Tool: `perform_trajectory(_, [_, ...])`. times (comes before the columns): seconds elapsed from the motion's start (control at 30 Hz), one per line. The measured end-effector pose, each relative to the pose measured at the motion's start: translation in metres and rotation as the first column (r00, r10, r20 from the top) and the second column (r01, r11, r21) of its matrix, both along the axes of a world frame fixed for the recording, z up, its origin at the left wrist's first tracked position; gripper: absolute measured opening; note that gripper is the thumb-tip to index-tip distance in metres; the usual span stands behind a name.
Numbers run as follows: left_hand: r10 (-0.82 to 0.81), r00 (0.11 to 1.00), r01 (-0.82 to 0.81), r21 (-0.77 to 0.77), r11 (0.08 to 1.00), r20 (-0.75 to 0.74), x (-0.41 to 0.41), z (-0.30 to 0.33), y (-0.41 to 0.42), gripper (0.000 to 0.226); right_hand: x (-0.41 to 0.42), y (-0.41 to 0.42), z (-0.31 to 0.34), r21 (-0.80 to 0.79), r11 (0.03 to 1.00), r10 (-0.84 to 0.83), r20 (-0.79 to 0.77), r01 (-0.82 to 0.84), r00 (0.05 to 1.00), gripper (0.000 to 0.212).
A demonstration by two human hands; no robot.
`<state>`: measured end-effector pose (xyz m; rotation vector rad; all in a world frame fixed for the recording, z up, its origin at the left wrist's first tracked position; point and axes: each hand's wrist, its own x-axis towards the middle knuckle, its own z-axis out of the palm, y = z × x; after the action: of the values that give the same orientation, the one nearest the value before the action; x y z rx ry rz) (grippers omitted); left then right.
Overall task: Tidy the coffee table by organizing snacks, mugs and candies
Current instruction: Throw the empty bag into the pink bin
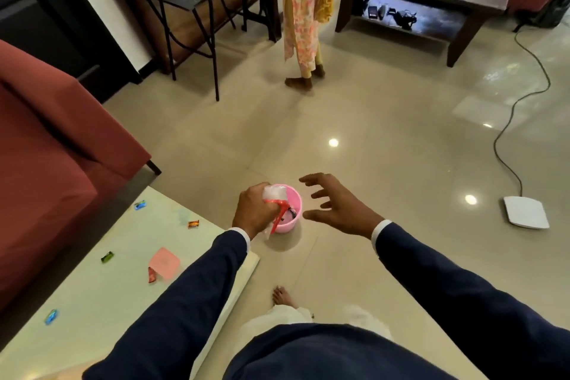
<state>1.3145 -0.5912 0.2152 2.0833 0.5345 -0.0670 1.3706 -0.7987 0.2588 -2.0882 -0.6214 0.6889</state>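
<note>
We are holding a crumpled wrapper (274, 194) in our left hand (254, 210) directly over the pink bin (291, 219) on the floor (385, 163) off the worktop's (123, 302) corner, right hand's (337, 210) fingers (311, 179) spread wide and empty, and should be releasing low and centred while candies (193, 223) are waiting on the worktop.

Left hand (256, 210) fisted, gripping; right hand (336, 207) spread, fingers relaxed

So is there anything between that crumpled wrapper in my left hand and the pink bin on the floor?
Nothing visible. The left hand grips the crumpled wrapper right over the open mouth of the pink bin, and the right hand hovers open beside the bin, off to the side of the drop path.
</note>
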Motion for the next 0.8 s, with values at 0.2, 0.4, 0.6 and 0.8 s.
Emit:
perform_trajectory(0.2, [0.338,0.91,-0.406,-0.681,0.61,-0.24,0.06,0.01,-0.024,0.008,0.03,0.04,-0.039,-0.128,0.962,0.27,0.318,-0.241,0.909,0.108])
perform_trajectory(0.4, [0.248,0.93,-0.367,-0.741,0.563,-0.272,0.098,-0.004,-0.001,0.033,0.106,0.076,-0.081,-0.111,0.935,0.356,0.319,-0.338,0.878,0.104])
perform_trajectory(0.6, [0.132,0.904,-0.406,-0.717,0.568,-0.407,0.132,-0.06,0.005,0.045,0.171,0.09,-0.139,-0.079,0.926,0.374,0.055,-0.37,0.926,0.073])
perform_trajectory(0.8, [0.071,0.842,-0.217,-0.215,0.952,-0.534,0.168,-0.155,0.004,0.041,0.256,0.075,-0.25,-0.48,0.773,0.236,-0.39,-0.415,0.89,0.068])
